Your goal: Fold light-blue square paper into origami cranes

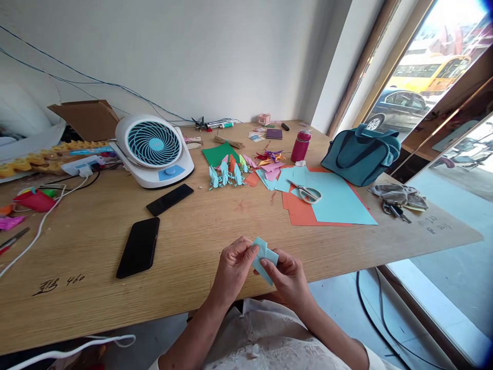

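A small piece of folded light blue paper (263, 253) is held between my two hands, just over the table's front edge. My left hand (238, 259) pinches its upper left part between thumb and fingers. On the lower right, my right hand (288, 275) grips it, thumb pressed on top and fingers mostly behind. Beyond my hands stand several light blue folded paper figures (224, 173). Scissors (308, 193) with pale handles lie on light blue paper sheets (339, 198), which overlap orange sheets (300, 213).
Two black phones (138, 247) lie left of my hands, near a white desk fan (154, 149). A dark pink bottle (301, 146) and a teal bag (362, 154) stand at the back right. Keys (396, 210) lie by a grey cloth. A white cable (42, 226) crosses the left side.
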A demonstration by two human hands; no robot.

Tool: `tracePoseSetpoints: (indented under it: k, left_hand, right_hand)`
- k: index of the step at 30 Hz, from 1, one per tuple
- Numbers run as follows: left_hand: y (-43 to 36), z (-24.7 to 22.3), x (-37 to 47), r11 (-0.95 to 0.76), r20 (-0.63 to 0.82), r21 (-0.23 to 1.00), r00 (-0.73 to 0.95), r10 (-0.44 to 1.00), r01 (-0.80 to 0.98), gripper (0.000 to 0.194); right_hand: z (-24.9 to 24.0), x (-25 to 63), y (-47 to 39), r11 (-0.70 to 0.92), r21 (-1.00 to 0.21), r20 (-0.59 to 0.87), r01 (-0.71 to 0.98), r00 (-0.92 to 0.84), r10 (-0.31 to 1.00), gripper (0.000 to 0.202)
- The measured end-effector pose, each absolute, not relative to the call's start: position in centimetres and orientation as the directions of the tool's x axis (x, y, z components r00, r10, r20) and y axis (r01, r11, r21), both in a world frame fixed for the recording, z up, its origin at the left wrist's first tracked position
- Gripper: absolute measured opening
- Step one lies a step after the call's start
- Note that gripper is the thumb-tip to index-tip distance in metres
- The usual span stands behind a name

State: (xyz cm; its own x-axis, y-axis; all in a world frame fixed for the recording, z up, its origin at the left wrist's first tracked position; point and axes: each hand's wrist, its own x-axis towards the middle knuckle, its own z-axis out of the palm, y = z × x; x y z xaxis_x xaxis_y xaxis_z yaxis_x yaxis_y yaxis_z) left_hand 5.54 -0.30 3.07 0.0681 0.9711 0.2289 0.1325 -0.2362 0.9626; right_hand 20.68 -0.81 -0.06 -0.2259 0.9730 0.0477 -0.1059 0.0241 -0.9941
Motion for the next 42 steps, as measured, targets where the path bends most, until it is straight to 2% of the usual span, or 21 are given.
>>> tracePoseSetpoints:
  k: [7, 11, 16, 20, 26, 37, 42]
  left_hand:
    - [-0.5, 3.0, 5.7, -0.203, 0.195, 0.975, 0.094, 0.976, 0.087, 0.042]
    - [-0.3, 2.5, 5.7, -0.121, 0.113, 0.992, 0.146, 0.983, 0.041, 0.034]
    - [0.1, 2.2, 5.6, -0.062, 0.050, 0.996, 0.162, 0.986, 0.069, 0.036]
    - [0.1, 3.0, 5.4, -0.121, 0.091, 0.979, 0.182, 0.979, 0.166, 0.032]
    - [0.0, 2.9, 5.4, -0.113, 0.079, 0.981, 0.207, 0.975, 0.156, 0.025]
    - [-0.2, 2.6, 4.4, -0.210, 0.165, 0.956, 0.213, 0.963, 0.207, 0.034]
    - [-0.5, 2.3, 4.2, -0.163, 0.141, 0.978, 0.158, 0.977, 0.134, 0.034]
  right_hand:
    - [-0.6, 20.7, -0.5, 0.061, -0.996, 0.072, -0.058, -0.213, 0.974, 0.038]
    - [-1.2, 20.6, -0.6, 0.062, -0.994, 0.079, -0.085, -0.210, 0.975, 0.037]
    - [-0.9, 20.4, -1.0, 0.068, -0.996, 0.080, -0.065, -0.218, 0.973, 0.039]
    - [-0.4, 20.7, -1.0, 0.087, -0.996, 0.094, -0.037, -0.251, 0.964, 0.037]
    - [-0.4, 20.9, -1.2, 0.095, -0.995, 0.088, 0.014, -0.253, 0.963, 0.041]
    - [-0.6, 20.5, -1.5, 0.129, -0.989, 0.102, 0.076, -0.289, 0.952, 0.037]
    - [-0.6, 19.9, -1.6, 0.113, -0.990, 0.085, 0.085, -0.284, 0.955, 0.034]
